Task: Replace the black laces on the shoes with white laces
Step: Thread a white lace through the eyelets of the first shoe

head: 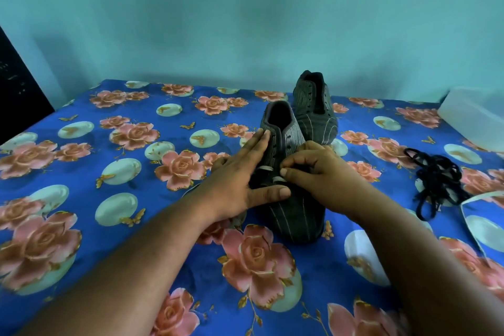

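A dark striped shoe stands in front of me, toe toward me, with a white lace threaded through its lowest eyelets. My left hand lies flat on the shoe's left side, fingers spread, steadying it. My right hand is curled on the right side, its thumb and fingers pinching the white lace. A second striped shoe without laces stands just behind. The removed black laces lie in a tangle to the right. Another white lace curves past them near the right edge.
Everything rests on a blue cloth with pink roses. A translucent white container sits at the far right. A dark object stands at the left edge against the teal wall.
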Available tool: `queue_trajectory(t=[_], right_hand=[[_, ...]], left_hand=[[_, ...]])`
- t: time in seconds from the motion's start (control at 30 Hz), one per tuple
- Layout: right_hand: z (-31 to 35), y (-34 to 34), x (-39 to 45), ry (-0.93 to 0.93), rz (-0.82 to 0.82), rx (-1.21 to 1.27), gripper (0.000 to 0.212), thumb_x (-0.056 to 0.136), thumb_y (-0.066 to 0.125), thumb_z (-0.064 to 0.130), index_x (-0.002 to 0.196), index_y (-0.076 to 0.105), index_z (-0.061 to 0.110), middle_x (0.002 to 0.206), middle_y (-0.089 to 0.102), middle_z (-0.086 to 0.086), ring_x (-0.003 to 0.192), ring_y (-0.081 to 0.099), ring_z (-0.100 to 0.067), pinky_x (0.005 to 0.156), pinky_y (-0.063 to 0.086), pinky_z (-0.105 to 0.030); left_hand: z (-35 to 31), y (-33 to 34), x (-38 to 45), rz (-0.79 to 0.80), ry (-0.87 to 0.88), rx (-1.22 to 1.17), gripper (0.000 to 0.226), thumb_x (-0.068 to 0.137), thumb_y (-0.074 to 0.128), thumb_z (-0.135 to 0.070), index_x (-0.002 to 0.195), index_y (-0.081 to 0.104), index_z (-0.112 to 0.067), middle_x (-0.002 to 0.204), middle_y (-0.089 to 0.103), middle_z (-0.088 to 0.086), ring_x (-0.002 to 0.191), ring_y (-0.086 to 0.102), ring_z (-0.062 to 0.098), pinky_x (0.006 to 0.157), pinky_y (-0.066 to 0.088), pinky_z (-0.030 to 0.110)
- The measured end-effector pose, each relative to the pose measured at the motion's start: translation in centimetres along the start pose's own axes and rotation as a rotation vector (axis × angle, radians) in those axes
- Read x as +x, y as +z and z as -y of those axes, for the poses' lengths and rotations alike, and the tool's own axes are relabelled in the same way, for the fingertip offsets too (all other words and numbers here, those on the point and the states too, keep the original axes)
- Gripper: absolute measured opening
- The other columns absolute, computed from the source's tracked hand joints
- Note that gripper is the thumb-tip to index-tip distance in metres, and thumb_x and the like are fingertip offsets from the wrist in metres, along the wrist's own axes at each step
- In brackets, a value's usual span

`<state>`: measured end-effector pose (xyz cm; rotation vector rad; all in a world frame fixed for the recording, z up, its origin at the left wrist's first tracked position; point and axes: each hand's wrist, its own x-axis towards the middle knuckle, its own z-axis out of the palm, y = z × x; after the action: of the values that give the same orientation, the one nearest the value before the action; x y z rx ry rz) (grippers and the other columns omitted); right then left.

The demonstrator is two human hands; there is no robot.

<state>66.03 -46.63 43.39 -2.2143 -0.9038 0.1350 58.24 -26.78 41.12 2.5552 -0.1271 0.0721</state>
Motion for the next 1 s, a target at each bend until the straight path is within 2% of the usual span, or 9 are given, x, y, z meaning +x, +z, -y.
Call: queue_trajectory(t=[0.27,0.37,0.47,0.6,0.7,0.77,0.87,0.93,1.0], right_hand=[[1.1,-0.8,-0.7,0.15,0.041,0.722,0.02,0.099,0.052,0.007,0.085,0.065,0.005,0.08,0.068,0.0,0.075,0.064,-0.008,0.066,0.051,-0.016],[1.2,-0.6,-0.8,0.15,-0.006,0.549,0.035,0.091,0.07,0.042,0.085,0.071,0.007,0.081,0.073,-0.004,0.077,0.069,-0.018,0.07,0.056,-0.028],[1.3,-0.6,-0.8,0.063,-0.135,0.299,0.019,0.083,0.081,0.037,0.079,0.078,0.019,0.079,0.075,0.0,0.078,0.073,-0.018,0.068,0.058,-0.03],[0.9,-1.3,-1.0,0.072,0.003,0.695,0.009,0.089,0.075,0.018,0.082,0.076,0.012,0.079,0.074,-0.007,0.073,0.07,-0.02,0.067,0.056,-0.029],[0.9,-1.4,-0.9,0.106,0.021,0.825,0.016,0.081,0.075,0.029,0.074,0.068,0.017,0.068,0.061,-0.003,0.065,0.059,-0.012,0.064,0.044,-0.032],[0.4,-0.9,-0.8,0.069,-0.034,0.526,0.034,0.081,0.082,0.045,0.074,0.068,0.014,0.07,0.063,-0.011,0.069,0.059,-0.014,0.069,0.047,-0.036],[0.6,-0.8,-0.8,-0.031,-0.207,0.119,0.03,0.081,0.078,0.054,0.076,0.073,0.025,0.077,0.068,0.007,0.077,0.063,-0.009,0.075,0.049,-0.036],[1.0,-1.5,-1.1,-0.033,-0.128,0.429,0.023,0.088,0.078,0.035,0.083,0.076,0.013,0.08,0.072,-0.001,0.076,0.066,-0.013,0.07,0.051,-0.028],[0.8,-1.9,-1.2,0.004,-0.039,0.721,0.025,0.085,0.078,0.026,0.081,0.068,0.003,0.081,0.065,-0.016,0.074,0.057,-0.031,0.067,0.045,-0.036]], left_hand=[[-0.1,0.1,0.2,0.004,-0.022,0.013,0.117,0.064,0.037,-0.096,0.157,-0.015,-0.048,0.166,-0.017,-0.025,0.154,-0.001,0.001,0.124,-0.001,0.055],[-0.2,0.1,0.2,-0.004,-0.022,0.016,0.117,0.064,0.037,-0.096,0.158,-0.014,-0.047,0.166,-0.018,-0.025,0.153,-0.001,0.0,0.124,-0.001,0.055],[-0.2,0.1,0.1,-0.013,-0.022,0.005,0.117,0.064,0.038,-0.095,0.158,-0.012,-0.047,0.166,-0.017,-0.026,0.152,-0.001,-0.002,0.125,-0.001,0.053],[-0.2,0.2,0.2,-0.025,-0.024,-0.006,0.118,0.063,0.04,-0.096,0.158,-0.01,-0.048,0.166,-0.014,-0.027,0.154,0.002,0.001,0.124,0.0,0.051],[-0.3,0.2,0.3,-0.025,-0.028,-0.009,0.119,0.061,0.04,-0.096,0.159,-0.008,-0.048,0.166,-0.014,-0.027,0.154,0.003,0.002,0.124,0.0,0.05],[-0.3,0.2,0.2,-0.023,-0.029,-0.004,0.119,0.062,0.039,-0.096,0.159,-0.008,-0.047,0.166,-0.015,-0.027,0.153,0.002,0.001,0.124,0.0,0.048],[-0.2,0.1,0.1,-0.029,-0.027,-0.003,0.118,0.063,0.04,-0.095,0.159,-0.008,-0.047,0.166,-0.014,-0.026,0.15,0.001,-0.004,0.124,-0.001,0.048],[-0.1,0.2,0.2,-0.031,-0.026,-0.006,0.117,0.063,0.04,-0.095,0.158,-0.009,-0.049,0.166,-0.014,-0.027,0.151,0.002,-0.002,0.123,-0.001,0.046],[-0.1,0.3,0.2,-0.033,-0.026,-0.006,0.117,0.062,0.041,-0.096,0.158,-0.009,-0.05,0.166,-0.013,-0.027,0.152,0.002,-0.002,0.122,0.0,0.044]])
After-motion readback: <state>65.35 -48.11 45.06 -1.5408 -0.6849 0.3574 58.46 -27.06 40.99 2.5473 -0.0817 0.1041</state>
